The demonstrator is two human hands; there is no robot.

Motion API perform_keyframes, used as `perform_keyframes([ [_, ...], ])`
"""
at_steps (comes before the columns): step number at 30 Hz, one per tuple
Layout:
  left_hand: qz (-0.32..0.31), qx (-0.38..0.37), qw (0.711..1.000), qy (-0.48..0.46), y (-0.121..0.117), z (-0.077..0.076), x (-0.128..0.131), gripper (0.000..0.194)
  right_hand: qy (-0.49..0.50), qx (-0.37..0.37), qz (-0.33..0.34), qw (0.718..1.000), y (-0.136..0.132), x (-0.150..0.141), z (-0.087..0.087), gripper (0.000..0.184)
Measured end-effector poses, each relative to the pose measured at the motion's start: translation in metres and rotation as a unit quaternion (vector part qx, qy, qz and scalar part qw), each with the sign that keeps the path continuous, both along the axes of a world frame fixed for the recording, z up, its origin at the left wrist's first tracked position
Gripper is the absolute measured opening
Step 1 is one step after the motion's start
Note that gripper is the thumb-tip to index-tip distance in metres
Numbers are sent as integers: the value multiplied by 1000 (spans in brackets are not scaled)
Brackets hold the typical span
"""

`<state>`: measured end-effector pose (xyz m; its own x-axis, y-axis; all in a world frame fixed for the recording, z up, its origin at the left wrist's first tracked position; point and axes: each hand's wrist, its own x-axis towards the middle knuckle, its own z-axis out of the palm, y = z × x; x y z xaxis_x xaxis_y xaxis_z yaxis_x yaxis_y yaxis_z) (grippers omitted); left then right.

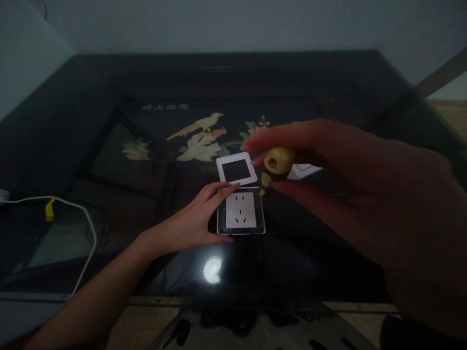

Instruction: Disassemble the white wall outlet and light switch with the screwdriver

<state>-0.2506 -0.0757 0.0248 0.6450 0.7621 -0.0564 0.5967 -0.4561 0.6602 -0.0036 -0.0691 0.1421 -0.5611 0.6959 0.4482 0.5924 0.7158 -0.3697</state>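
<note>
A wall socket [248,209] with a white face and dark border lies on the glossy black table. My left hand [199,214] grips it from the left, thumb at the near edge and fingers over the far edge. My right hand [350,184] is raised close to the camera, its fingers closed around the yellow and black handle of a screwdriver [279,160]. The screwdriver's thin shaft points down toward the socket's right side; whether its tip touches a screw is too dim to tell. Just beyond the socket lies a white cover frame [225,180].
Partly behind my right hand lies another white piece [305,170]. A white cable [91,218] with a yellow tag [49,210] runs along the table's left side. The black table [292,272] carries a bird and flower picture [199,146]. A wall stands behind it.
</note>
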Motion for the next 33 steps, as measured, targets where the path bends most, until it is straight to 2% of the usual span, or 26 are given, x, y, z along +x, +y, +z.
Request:
perform_keyframes([
  [2, 5, 11, 1000, -12, 0, -4, 3, 100, -11, -4, 3, 1000, 1, 1, 1, 34],
  [6, 20, 50, 997, -58, -2, -14, 12, 99, -7, 101, -70, 992, 4, -5, -5, 28],
  [8, 35, 59, 995, -78, -4, -16, 16, 94, -4, 127, -102, 987, 7, -7, -7, 25],
  [12, 51, 51, 993, -89, -7, -16, 20, 93, -4, 88, -116, 989, 9, 1, -1, 32],
  [15, 55, 45, 994, -82, -7, -16, 19, 93, -13, 28, -73, 997, 6, 9, 6, 34],
  [17, 53, 54, 994, -82, -8, -17, 18, 94, -11, 8, -44, 999, 5, 9, 7, 27],
  [21, 55, 74, 992, -85, -7, -19, 19, 95, -6, 70, -87, 994, 4, 1, 0, 14],
  [24, 57, 62, 993, -82, -7, -16, 20, 92, 3, 124, -111, 986, 5, -1, -4, 25],
  [27, 58, 52, 994, -81, -7, -14, 20, 89, 17, 84, -81, 993, 3, 4, 1, 36],
  [30, 55, 52, 994, -81, -7, -16, 19, 90, 10, 25, -66, 997, -2, 6, 5, 29],
  [33, 51, 63, 993, -82, -7, -18, 19, 93, -15, 73, -110, 991, -8, 1, 3, 14],
])
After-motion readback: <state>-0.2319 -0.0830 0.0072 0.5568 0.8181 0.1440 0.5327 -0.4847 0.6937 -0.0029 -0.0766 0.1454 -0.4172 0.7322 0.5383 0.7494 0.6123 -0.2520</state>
